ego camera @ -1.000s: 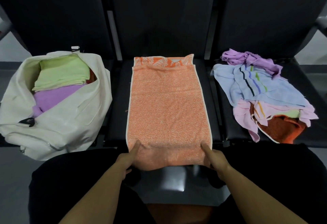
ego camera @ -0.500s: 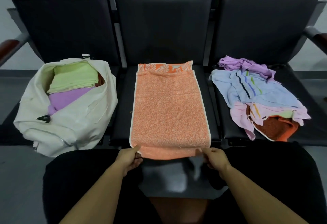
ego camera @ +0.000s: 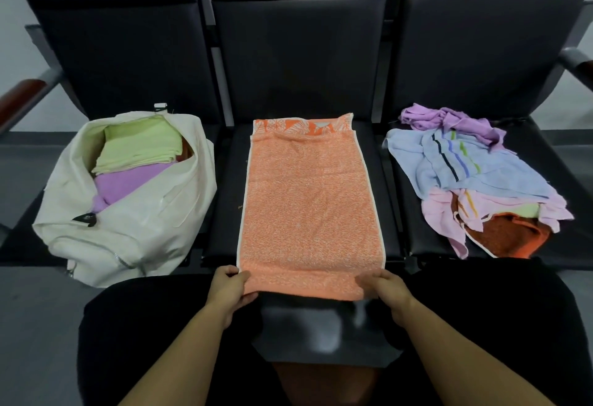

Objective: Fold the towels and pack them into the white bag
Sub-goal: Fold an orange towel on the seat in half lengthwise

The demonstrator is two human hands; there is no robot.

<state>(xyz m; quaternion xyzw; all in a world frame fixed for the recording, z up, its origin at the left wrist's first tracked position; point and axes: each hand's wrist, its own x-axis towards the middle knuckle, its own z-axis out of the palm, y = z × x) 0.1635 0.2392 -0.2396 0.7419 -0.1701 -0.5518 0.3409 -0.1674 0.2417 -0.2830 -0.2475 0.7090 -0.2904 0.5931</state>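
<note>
On the left seat, the open white fabric bag [ego camera: 128,213] is holding folded towels. Left hand [ego camera: 229,287] and right hand [ego camera: 386,290] are now pinching the near corners of the orange patterned towel [ego camera: 308,206] on the middle seat, no longer flattening it, so the next fold is probably starting; the heap of unfolded towels [ego camera: 475,181] is waiting rightmost.

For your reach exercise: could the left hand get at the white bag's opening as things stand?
Probably yes, once free: the left hand now grips the orange towel, but nothing stands between it and the open bag beside it.

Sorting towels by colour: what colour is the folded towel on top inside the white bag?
Light green folded towel, atop a purple one in the white bag; head view.
</note>
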